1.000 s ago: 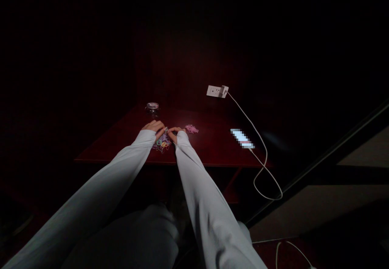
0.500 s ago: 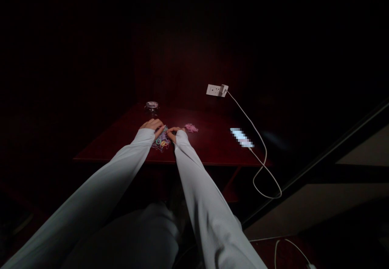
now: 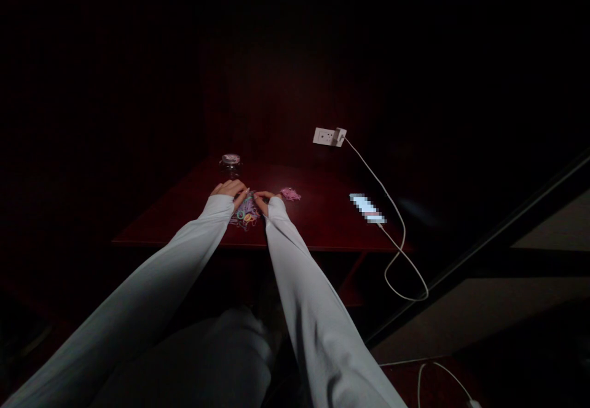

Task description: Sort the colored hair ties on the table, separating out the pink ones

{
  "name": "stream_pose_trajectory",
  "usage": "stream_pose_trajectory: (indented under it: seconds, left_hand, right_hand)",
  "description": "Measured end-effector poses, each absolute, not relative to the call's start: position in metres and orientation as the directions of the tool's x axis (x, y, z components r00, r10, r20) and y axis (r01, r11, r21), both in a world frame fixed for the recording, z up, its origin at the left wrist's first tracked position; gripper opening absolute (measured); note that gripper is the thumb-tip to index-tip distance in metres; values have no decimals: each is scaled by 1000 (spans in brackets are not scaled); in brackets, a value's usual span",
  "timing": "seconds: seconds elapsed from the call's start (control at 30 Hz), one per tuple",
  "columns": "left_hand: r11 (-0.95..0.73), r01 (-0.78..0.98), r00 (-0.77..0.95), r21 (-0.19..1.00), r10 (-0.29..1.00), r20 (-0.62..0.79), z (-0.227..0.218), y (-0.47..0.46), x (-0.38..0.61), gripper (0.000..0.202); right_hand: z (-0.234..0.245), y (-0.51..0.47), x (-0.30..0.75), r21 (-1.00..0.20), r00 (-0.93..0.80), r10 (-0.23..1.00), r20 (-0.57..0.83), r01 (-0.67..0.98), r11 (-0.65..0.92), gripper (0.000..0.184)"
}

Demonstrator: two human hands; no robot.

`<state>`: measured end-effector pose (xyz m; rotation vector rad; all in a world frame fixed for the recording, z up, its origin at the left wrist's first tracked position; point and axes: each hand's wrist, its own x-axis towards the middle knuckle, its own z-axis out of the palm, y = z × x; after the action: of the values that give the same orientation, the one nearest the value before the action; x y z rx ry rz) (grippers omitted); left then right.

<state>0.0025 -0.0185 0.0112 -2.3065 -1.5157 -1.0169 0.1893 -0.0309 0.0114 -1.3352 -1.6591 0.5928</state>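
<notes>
Left hand point(image 3: 230, 188) and right hand point(image 3: 262, 198) are curling over a tangle of coloured bands point(image 3: 249, 211), lying between them on a dark red table point(image 3: 322, 230) | whether either is gripping a band, one cannot tell | a pink bundle point(image 3: 291, 194) is sitting just beside the right hand

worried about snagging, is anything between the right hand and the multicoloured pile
Nothing visible stands between the right hand and the multicoloured pile; the pink pile lies on the hand's other side.
</notes>
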Motion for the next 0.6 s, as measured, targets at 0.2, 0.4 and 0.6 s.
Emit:
stream_pose_trajectory:
  seconds: [0.2,0.4,0.6]
  left_hand:
    - [-467,853,261,232,767,586,17,-23,4,24]
    - [-463,855,265,233,778,570,18,-23,5,24]
    - [-537,816,328,214,734,594,12,-18,3,26]
  right_hand:
    - [14,-30,187,-833,59,953,297,504,229,16]
    - [15,-33,187,-832,74,948,310,504,232,32]
    - [15,-32,188,-806,43,940,338,529,266,34]
